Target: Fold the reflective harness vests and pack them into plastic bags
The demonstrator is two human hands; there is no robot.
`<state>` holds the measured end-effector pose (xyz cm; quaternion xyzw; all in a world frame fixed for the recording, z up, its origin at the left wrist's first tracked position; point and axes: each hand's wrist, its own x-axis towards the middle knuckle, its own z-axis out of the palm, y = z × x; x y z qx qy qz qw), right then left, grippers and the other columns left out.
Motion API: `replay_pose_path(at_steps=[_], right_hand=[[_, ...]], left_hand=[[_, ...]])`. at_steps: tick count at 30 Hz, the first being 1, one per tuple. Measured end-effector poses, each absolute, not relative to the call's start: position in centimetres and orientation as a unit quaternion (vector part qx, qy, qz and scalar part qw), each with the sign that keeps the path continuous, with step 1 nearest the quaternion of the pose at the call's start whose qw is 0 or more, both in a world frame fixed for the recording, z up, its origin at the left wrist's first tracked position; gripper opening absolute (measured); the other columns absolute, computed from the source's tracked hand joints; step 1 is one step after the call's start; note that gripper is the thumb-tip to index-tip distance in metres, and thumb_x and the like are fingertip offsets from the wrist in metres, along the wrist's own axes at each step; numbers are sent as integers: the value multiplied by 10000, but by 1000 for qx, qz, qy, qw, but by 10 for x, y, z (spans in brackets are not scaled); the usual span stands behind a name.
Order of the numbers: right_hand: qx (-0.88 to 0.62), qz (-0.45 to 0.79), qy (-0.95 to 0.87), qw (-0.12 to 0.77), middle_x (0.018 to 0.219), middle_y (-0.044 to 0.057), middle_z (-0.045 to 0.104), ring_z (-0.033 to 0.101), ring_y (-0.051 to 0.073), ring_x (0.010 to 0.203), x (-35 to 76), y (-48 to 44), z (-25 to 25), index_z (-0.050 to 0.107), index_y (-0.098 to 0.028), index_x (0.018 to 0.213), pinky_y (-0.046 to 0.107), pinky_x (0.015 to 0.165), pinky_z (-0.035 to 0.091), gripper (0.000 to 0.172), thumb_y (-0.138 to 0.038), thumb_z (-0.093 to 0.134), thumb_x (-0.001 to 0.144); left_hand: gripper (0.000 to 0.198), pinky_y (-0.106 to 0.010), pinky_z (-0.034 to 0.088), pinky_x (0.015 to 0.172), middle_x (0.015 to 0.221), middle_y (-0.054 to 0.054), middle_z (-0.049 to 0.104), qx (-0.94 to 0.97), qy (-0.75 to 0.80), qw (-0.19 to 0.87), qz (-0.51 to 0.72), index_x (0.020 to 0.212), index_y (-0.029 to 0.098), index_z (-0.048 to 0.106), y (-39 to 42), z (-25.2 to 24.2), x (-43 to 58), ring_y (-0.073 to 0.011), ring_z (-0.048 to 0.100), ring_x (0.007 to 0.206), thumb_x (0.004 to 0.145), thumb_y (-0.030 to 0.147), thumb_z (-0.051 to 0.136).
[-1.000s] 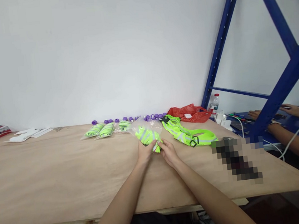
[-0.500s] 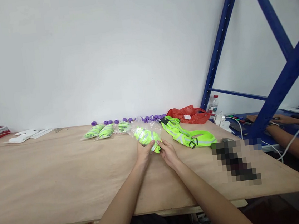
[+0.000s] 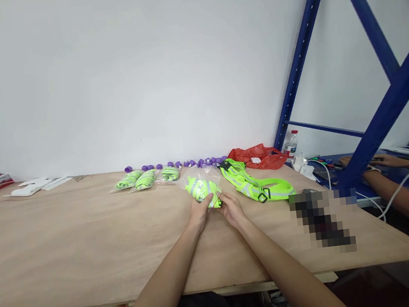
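Observation:
A clear plastic bag [image 3: 202, 185] with a folded neon-yellow reflective vest inside is held between both hands, low over the table. My left hand [image 3: 199, 210] grips its near left edge, thumb on top. My right hand [image 3: 230, 207] pinches the near right corner, its fingertips partly hidden by the bag. To the right lies a loose neon-yellow reflective strap vest [image 3: 256, 187] with black buckles. Several filled bags [image 3: 144, 180] of the same striped material lie to the left, farther back.
Purple rings [image 3: 159, 168] line the wall, beside a red plastic bag [image 3: 258, 158] and a bottle [image 3: 292, 144]. White papers [image 3: 40, 185] lie far left on the wooden table [image 3: 71, 247]. A blue metal frame [image 3: 380, 109] rises at right, with another person's arms [image 3: 397, 190] behind it.
The held bag has tilted down slightly and its vest sits a little more to the right. Both hands keep their grip in nearly the same place.

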<state>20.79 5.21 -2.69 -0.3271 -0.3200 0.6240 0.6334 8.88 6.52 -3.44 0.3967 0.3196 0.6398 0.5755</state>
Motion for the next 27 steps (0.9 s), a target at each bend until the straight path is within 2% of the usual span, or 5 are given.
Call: replay_pose_path(at_steps=[5,9,16,21,27], right_hand=[[-291,637,-345,625,925,48,766,706,214,855,206,49,-26,743,-215,867,318,739,579,270,-265,873,635],[-268,658,-355,607,958,39,767,705,205,879,205,45,-23,744,-226,906,317,786,570,314,-252,876,622],[-284,660,-360,595,903,25,756,683,187,799,205,44,-20,743,-220,912,300,722,554,333,-283,890,620],[-292,658,-360,593,885,21,751,664,177,750,207,43,-19,754,-218,946,285,641,547,366,-288,896,615],[-310,652,-381,578,878,29,749,655,170,713,204,40,-17,756,-201,914,283,622,543,358,-300,907,604]], left_hand=[[549,-413,558,866,996,-119,734,413,319,593,613,1005,136,710,62,-35,91,-289,702,909,597,449,904],[550,-415,549,887,1018,-129,737,410,332,586,615,1025,127,708,60,-31,87,-306,696,953,615,445,892],[741,-363,532,915,1157,-101,693,422,272,519,691,1260,195,584,61,-20,84,-258,677,1026,610,351,904],[644,-369,535,885,1134,-107,701,337,274,541,720,1146,177,608,66,-13,76,-276,685,1021,638,478,865],[589,-340,539,842,1068,-105,712,320,328,477,750,1051,162,631,70,-11,68,-264,690,971,611,459,887]])
